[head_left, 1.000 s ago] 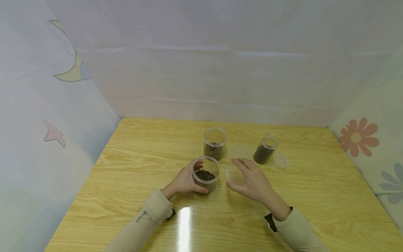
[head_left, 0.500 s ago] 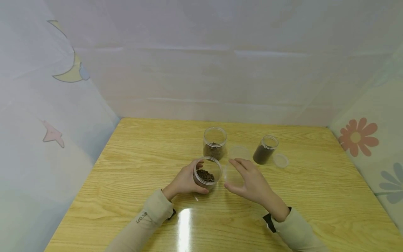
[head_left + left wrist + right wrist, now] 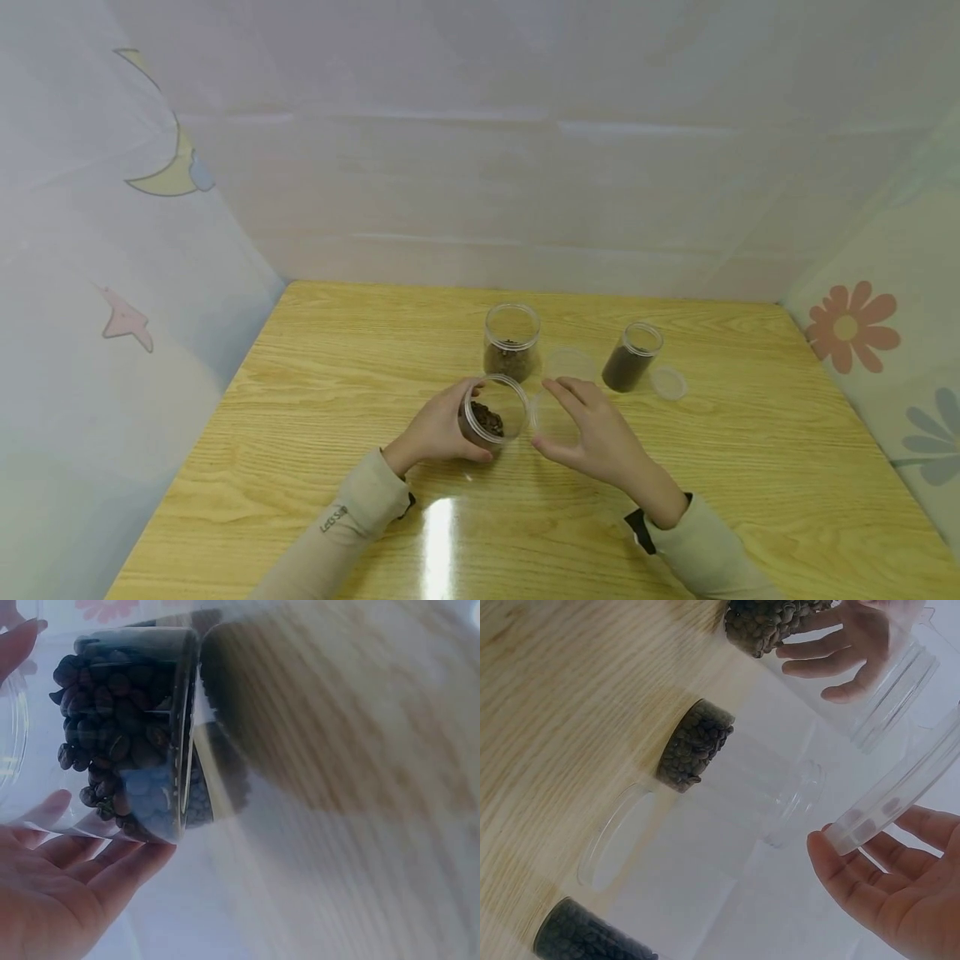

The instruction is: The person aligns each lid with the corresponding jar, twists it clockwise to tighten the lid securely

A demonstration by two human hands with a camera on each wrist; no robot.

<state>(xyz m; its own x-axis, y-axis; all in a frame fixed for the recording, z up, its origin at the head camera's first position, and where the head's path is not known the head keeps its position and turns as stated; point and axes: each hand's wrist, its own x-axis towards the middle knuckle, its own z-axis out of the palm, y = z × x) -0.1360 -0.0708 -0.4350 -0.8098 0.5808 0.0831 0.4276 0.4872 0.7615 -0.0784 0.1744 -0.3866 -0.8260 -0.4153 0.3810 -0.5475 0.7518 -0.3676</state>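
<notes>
My left hand (image 3: 442, 429) grips a wide clear jar (image 3: 491, 425) from its left side, fingers and thumb round the wall. Dark coffee beans (image 3: 120, 712) fill its lower part. The uncovered mouth leans to the right, and the jar's base looks raised off the table. To the right of it, my right hand (image 3: 603, 437) holds a clear round lid (image 3: 900, 787) by its rim, between thumb and fingers. The lid stands on edge, facing the jar's mouth with a small gap.
Behind the held jar stands another wide uncovered jar (image 3: 512, 354) with beans. A narrower uncovered jar (image 3: 628, 367) with dark contents is farther right. One clear lid (image 3: 570, 364) lies between them, and a smaller lid (image 3: 669, 383) beside the narrow jar. The wooden table (image 3: 337, 350) meets a cloth backdrop.
The held jar has tilted more to the right, its mouth swinging toward the lid. My right hand has shifted slightly left with the lid. The other jars have stayed put.
</notes>
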